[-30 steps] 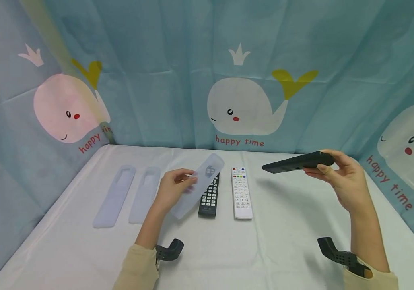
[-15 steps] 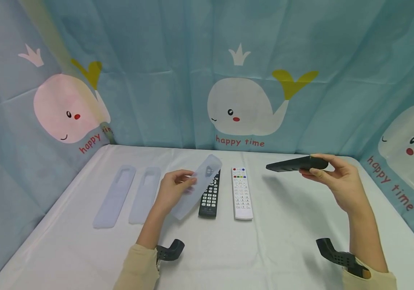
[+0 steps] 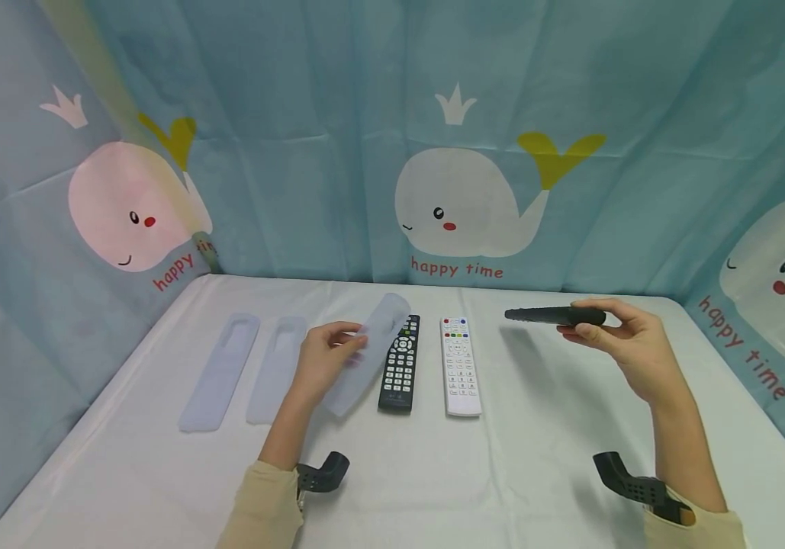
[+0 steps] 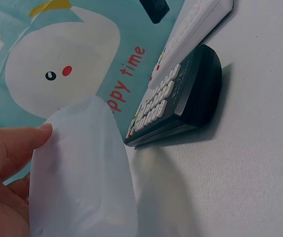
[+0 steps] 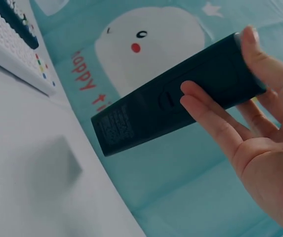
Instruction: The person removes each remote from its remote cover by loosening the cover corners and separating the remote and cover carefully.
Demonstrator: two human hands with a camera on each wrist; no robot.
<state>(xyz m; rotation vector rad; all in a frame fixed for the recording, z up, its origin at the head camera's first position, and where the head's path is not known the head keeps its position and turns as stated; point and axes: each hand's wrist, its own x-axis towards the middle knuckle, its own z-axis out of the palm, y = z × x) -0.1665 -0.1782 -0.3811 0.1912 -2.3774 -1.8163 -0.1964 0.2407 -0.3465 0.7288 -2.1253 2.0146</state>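
The left hand [image 3: 323, 358] pinched a translucent sleeve [image 3: 368, 352], thumb and fingers curled on its middle, its lower end touching the white table [image 3: 536, 442]. Just right of that grip lay a black remote [image 3: 400, 364], then a white remote [image 3: 459, 366], both flat. Left of it lay two more sleeves [image 3: 246, 370]. The right hand [image 3: 628, 347] gripped a dark remote [image 3: 550, 314] by one end, raised clear of the table, underside showing. Blue whale-print cloth [image 3: 461, 198] enclosed the table.
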